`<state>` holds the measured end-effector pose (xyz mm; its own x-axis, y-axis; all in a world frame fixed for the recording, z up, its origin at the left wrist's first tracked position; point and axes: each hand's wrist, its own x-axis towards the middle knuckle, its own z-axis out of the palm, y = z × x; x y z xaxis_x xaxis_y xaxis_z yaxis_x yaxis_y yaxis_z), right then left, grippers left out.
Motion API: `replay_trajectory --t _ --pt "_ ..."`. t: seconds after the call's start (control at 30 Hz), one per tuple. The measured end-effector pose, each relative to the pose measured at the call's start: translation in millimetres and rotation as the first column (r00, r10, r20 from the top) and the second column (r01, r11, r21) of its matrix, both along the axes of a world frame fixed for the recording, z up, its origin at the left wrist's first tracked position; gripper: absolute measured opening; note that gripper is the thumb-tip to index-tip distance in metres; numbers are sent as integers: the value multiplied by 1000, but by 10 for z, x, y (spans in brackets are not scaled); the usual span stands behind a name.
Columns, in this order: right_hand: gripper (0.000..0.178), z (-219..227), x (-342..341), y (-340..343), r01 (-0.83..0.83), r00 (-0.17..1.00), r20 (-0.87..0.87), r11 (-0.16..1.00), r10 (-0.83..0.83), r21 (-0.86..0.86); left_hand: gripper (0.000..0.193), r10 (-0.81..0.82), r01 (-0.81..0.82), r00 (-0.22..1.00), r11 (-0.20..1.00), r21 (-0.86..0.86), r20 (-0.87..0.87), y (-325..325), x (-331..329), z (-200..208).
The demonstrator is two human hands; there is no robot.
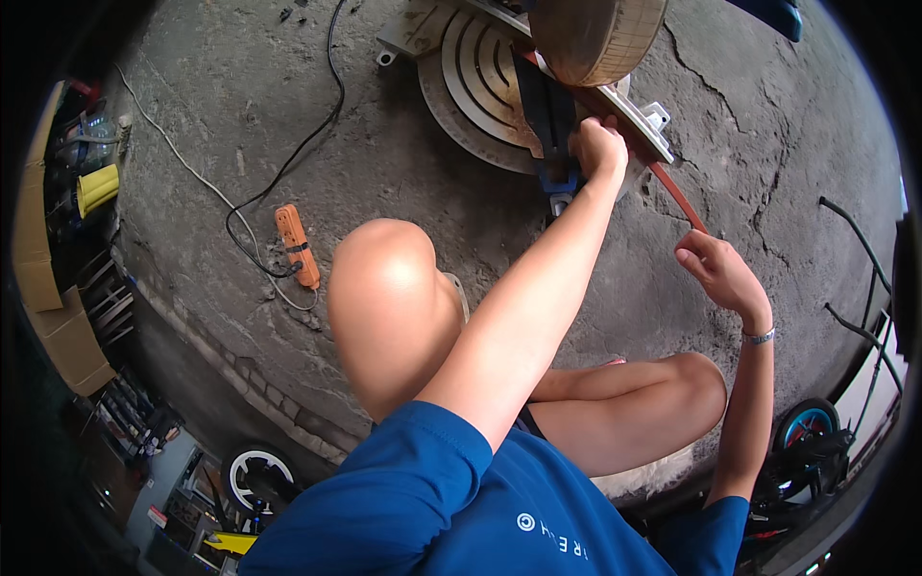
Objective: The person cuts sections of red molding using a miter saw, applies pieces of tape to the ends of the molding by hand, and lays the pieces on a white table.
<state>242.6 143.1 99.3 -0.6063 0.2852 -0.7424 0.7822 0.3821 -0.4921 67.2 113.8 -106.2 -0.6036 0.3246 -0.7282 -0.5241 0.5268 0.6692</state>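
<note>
A miter saw with a round, slotted metal base [461,120] stands on the floor in front of me. A thin reddish-brown metal bar [678,196] lies along its fence [634,125] and slants out toward the lower right. My left hand [601,151] is closed at the fence, fingers curled over the bar beside the dark table arm [545,106]; the fingertips are partly hidden. My right hand [722,271] is closed round the bar's outer end. A worn, brownish rounded housing [600,38] hangs above the fence and hides part of the saw.
On the concrete floor to the left lies an orange power strip [297,247] with a black cable [317,139] plugged in. My bent knee [384,278] is near it. Cardboard [72,341] and a yellow container [97,190] line the left side. Wheels [807,422] stand at lower right.
</note>
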Motion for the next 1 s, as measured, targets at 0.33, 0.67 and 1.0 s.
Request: replay_trajectory --t 0.33,0.67,1.0 --pt "45 -1744 -391 -1146 300 886 -303 932 -351 -203 14 73 -129 967 966 224 243 -245 77 344" --pt "39 -1846 -613 -1485 593 787 -12 761 -617 -264 71 -4 -126 931 935 -331 -364 -1399 -1450 79" --pt "51 -2117 -739 -1729 854 406 -173 439 -898 -280 43 -43 73 991 968 -239 131 -1491 -1774 -3"
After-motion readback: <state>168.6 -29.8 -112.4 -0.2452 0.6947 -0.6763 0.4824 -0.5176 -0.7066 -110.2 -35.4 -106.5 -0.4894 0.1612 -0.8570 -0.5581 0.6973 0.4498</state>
